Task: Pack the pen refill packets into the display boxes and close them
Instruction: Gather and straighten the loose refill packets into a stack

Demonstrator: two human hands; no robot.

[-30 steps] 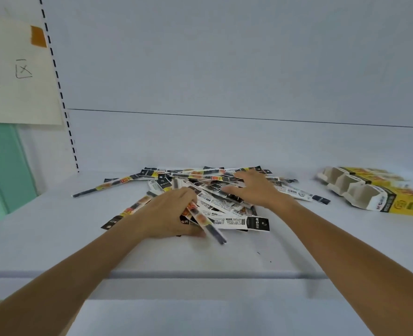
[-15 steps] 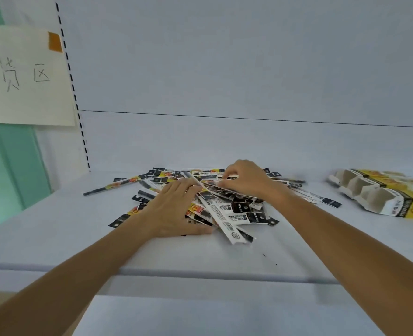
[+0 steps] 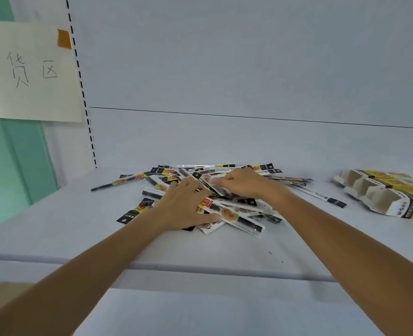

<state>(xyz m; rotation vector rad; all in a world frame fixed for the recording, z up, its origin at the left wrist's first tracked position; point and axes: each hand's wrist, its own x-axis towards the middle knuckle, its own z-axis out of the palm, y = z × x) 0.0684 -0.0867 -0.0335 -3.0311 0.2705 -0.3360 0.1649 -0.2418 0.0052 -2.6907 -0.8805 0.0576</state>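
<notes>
A loose pile of long pen refill packets (image 3: 243, 218), black, white and yellow, lies in the middle of the white shelf (image 3: 224, 248). My left hand (image 3: 183, 206) lies flat on the near left part of the pile, fingers spread and pressing down. My right hand (image 3: 245, 185) rests on the far part of the pile, its fingers curled round a packet near my left fingertips. Yellow and white display boxes (image 3: 382, 196) lie open on their sides at the right of the shelf, with nothing in their compartments.
A single packet (image 3: 118, 184) sticks out to the left of the pile, and another (image 3: 321, 198) lies between the pile and the boxes. A handwritten paper sign (image 3: 31, 71) hangs on the left upright. The shelf's back wall rises close behind the pile.
Both hands have shifted the packets about. My right hand moved toward my left hand and curled its fingers round a packet. The camera has turned slightly left.
</notes>
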